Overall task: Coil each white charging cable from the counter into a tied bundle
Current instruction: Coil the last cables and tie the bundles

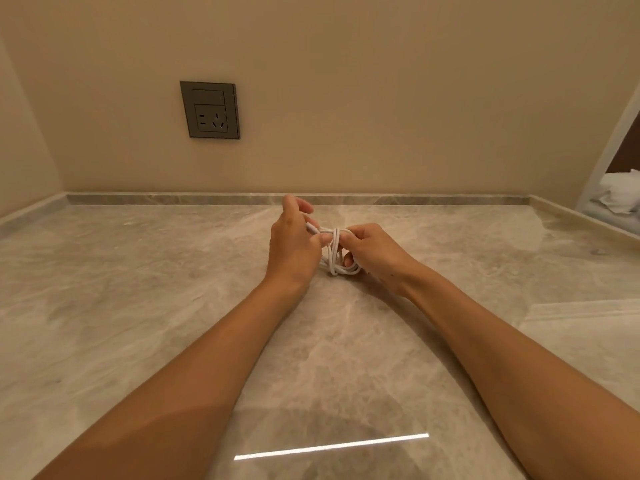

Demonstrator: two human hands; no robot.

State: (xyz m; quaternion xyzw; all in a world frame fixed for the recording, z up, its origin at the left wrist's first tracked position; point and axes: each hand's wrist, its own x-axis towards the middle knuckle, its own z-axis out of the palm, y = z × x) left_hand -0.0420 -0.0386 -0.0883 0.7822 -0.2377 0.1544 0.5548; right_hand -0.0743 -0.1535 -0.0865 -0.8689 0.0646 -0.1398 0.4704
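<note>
White cable, looped into a small coil with a wrap round its middle, sits between our hands over the marble bench. Our right grip is curled round the coil, and our left grip pinches a strand at its top.

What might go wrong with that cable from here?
The left hand pinches only the free end of the white cable; if it slips, the wrap round the middle may loosen. The loops under the right hand look uneven, so one could spring out before the tie is snug.
</note>
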